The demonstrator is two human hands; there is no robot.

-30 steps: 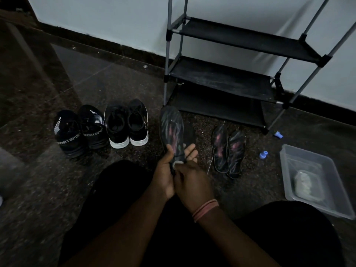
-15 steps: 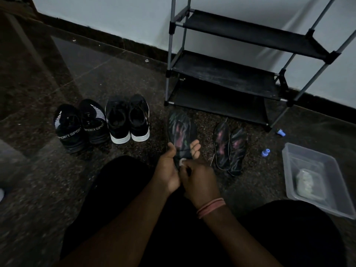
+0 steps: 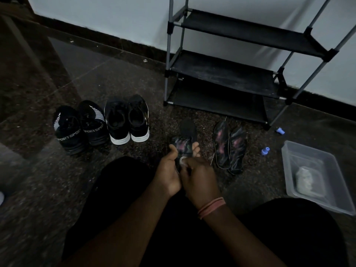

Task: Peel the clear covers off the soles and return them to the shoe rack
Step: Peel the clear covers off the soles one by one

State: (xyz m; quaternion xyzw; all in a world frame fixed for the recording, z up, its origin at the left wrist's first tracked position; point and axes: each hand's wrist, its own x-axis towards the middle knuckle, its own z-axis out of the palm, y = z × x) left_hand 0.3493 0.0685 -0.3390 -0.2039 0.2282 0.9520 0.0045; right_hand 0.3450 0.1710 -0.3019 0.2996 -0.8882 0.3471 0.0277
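Dark insole with glossy clear cover (image 3: 185,146), in front of the black three-tier shoe rack (image 3: 221,74), now shows bare black toe; cover peeled further since a second ago. Left hand (image 3: 169,170) fingers clamp the insole; right hand (image 3: 198,176) fingers pinch the cover edge; peel judged roughly half complete.

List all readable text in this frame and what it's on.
"PORT SPORT" on the heel band of the far-left black shoe; the first letter is cut off.
"SPORT SPO" on the heel band of its partner shoe; the rest wraps out of view.
No text readable on the white-soled shoes, insoles, shoe rack or plastic tub.
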